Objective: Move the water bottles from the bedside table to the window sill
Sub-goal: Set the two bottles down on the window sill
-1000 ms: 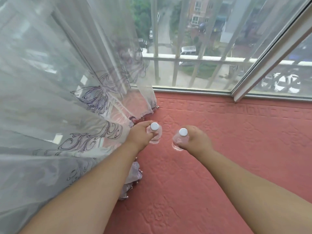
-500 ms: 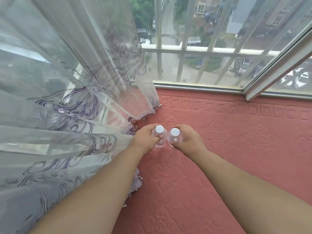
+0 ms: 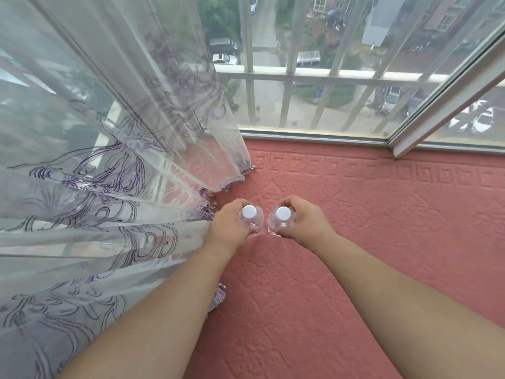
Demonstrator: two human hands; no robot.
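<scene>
**Two Bottles Held Upright Over the Sill**

While we look straight down from the head view, we see both bottles end-on: only the white caps and the clear shoulders show. The left hand (image 3: 229,227) grips the left bottle (image 3: 250,220), fingers and thumb curled round its body. The right hand (image 3: 302,222) grips the right bottle (image 3: 281,221) the same way. Each bottle lies on the inner side of its hand, so the two stand just beside each other, caps apart, between the hands.

The long axis of each bottle runs vertically, towards the camera. We judge that the coming move is a release onto the window sill (image 3: 382,214), the pink textured ledge below the window frame (image 3: 314,136). That move turns on whether the bases already rest on the sill.

We cannot tell this. The bases are hidden under the bottles' own bodies and the fingers. Neither hand is nearer to the sill than the other.

To the left, the sheer curtain (image 3: 109,160) hangs near the left hand, its hem lying on the sill. We judge that it could snag as that hand draws away.
</scene>
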